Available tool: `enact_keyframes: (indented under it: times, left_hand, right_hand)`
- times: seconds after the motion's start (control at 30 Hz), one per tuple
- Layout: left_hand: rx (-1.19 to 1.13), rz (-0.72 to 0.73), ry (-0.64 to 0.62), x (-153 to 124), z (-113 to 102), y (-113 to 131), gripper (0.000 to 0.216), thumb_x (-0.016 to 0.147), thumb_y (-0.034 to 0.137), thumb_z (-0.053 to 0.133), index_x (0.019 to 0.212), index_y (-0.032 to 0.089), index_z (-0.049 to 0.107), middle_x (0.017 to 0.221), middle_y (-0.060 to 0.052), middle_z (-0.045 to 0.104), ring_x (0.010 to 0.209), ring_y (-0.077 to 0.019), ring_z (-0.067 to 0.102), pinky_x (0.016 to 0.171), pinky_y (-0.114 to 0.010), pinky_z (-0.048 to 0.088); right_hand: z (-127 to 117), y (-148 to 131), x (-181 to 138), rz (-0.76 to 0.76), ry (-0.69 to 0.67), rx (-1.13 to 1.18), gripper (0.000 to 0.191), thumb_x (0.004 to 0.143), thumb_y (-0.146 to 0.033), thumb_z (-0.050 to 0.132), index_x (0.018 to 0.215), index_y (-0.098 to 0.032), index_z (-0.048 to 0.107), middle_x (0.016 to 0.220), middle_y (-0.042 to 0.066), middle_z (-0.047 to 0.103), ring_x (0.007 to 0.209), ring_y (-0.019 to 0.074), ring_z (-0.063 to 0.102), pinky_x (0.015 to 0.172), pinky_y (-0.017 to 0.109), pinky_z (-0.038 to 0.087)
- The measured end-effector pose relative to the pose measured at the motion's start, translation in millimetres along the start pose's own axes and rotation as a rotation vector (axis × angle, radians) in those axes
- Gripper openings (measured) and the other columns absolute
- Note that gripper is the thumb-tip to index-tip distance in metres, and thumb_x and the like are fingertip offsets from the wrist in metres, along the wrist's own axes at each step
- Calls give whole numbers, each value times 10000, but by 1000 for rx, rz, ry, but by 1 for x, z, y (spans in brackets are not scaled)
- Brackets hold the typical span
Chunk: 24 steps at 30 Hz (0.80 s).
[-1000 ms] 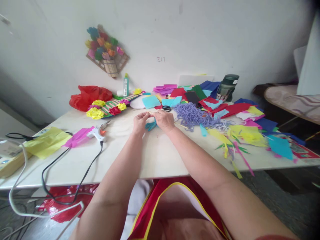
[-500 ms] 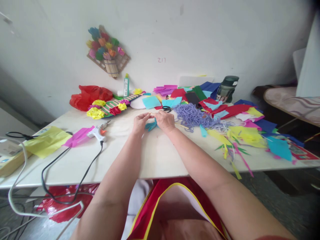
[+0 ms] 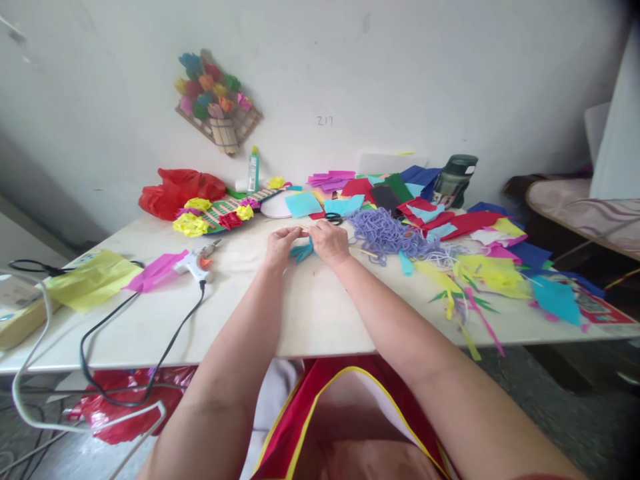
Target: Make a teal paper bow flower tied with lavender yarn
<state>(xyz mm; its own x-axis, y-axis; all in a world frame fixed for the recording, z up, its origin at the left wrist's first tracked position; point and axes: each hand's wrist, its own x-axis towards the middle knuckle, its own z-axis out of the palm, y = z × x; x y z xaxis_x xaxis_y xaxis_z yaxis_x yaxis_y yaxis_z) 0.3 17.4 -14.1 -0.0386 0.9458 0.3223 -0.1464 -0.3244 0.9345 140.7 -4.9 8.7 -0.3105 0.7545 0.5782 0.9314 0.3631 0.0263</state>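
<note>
A tangle of purple yarn (image 3: 387, 230) sprawls just right of the hands, with black scissors (image 3: 333, 217) close behind them; a white glue gun (image 3: 193, 266) lies well to the left on the table (image 3: 320, 320). The left hand (image 3: 281, 248) pinches a thin stick (image 3: 305, 228), the right hand (image 3: 331, 244) curls closed on it, and blue paper (image 3: 302, 253) hangs between.

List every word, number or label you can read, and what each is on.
"217", on the wall; the first digit could pass for a Z.
Tube: lettering too blurred to read.
Bottle: label too small to read.
Red sheet: print too blurred to read.
</note>
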Motion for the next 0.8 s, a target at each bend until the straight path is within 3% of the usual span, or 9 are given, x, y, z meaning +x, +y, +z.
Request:
enact_keyframes:
  times: [0.43, 0.57, 0.8]
  left_hand:
    - [73, 1, 94, -1, 0, 2, 167, 603, 335, 673, 598, 168, 674, 632, -56, 694, 687, -199, 631, 816, -351, 465]
    - [297, 55, 151, 3, -2, -1, 157, 638, 320, 611, 580, 189, 677, 642, -51, 695, 717, -210, 630, 785, -340, 455]
    - [803, 115, 259, -3, 4, 12, 214, 689, 274, 527, 573, 236, 702, 685, -35, 711, 877, -237, 611, 906, -360, 391]
  right_hand:
    - [-4, -4, 0, -115, -75, -20, 326, 942, -170, 333, 994, -140, 654, 957, 113, 633, 895, 199, 511, 674, 299, 310]
    - [-3, -4, 0, -115, -77, -18, 308, 928, -165, 359, 988, -140, 660, 948, 114, 633, 889, 200, 514, 662, 297, 310]
    - [4, -5, 2, -53, -66, 19, 338, 936, -185, 341, 946, -156, 678, 936, 104, 646, 882, 195, 536, 618, 301, 290]
